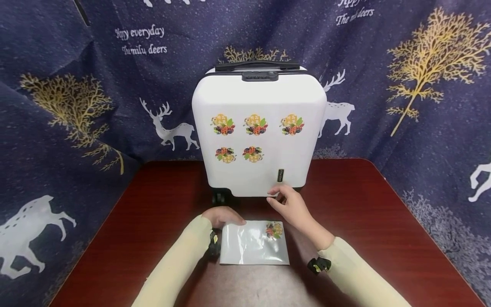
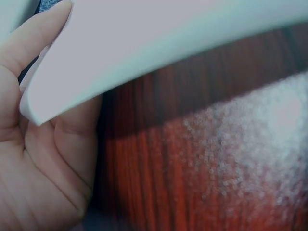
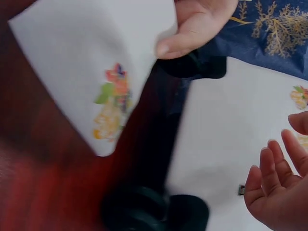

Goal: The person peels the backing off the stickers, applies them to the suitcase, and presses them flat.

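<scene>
My left hand point(image 1: 223, 215) grips the top left corner of a glossy white sticker sheet point(image 1: 249, 247), its thumb on top and the other fingers behind, as the left wrist view shows. One fruit-and-flower patterned sticker point(image 1: 274, 230) is on the sheet's upper right corner. My right hand point(image 1: 291, 209) hovers between the sheet and the white suitcase point(image 1: 261, 91), thumb and forefinger apart, with nothing visible between them. Matching stickers point(image 1: 255, 124) are on the suitcase front: three in the upper row, two in the lower, left and middle.
The suitcase stands upright at the back of a dark red wood-grain table point(image 1: 161, 238), its black handle point(image 1: 257, 65) on top. A small dark label point(image 1: 281, 175) marks its lower right front. Blue cloth point(image 1: 161, 72) with deer and trees hangs behind and at both sides.
</scene>
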